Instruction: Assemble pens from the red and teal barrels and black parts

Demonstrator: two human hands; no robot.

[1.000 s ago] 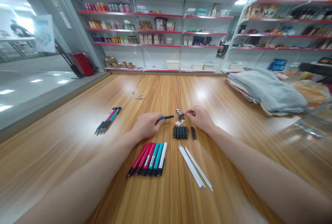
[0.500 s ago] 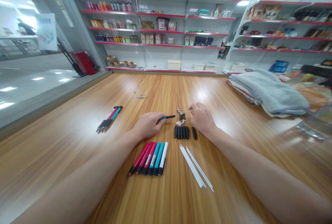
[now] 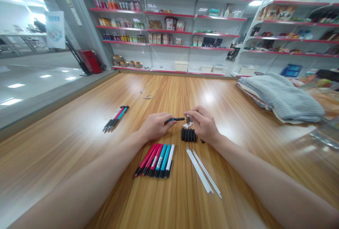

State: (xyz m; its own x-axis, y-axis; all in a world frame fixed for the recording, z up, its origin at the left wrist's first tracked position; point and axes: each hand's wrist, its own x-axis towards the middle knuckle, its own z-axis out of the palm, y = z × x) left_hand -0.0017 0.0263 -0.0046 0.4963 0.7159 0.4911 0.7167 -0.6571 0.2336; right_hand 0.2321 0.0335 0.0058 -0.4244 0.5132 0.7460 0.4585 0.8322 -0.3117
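My left hand (image 3: 158, 125) is closed around a blue pen (image 3: 179, 119), whose black end points right. My right hand (image 3: 204, 123) reaches in from the other side, thumb and forefinger pinched together by the pen's end, over a small pile of metal pen tips (image 3: 188, 117). Whatever lies in that pinch is too small to make out. Below are small white pieces (image 3: 188, 125) and a row of black grips (image 3: 188, 135); one more grip (image 3: 202, 141) is mostly hidden beneath my right hand. Nearer me lie red, blue and white pen barrels (image 3: 156, 160) and thin white refills (image 3: 202, 172).
Several pens (image 3: 116, 118) lie together at the left of the wooden table (image 3: 106, 186). A thin loop (image 3: 148, 97) and a tiny object (image 3: 141, 91) are farther back. Folded cloths (image 3: 283, 94) are stacked at right; stocked shelves (image 3: 169, 31) stand behind.
My right hand has moved left to the pile of metal tips, its fingers now pinched, covering most of the single grip. My left hand still holds the pen. The view has shifted slightly.
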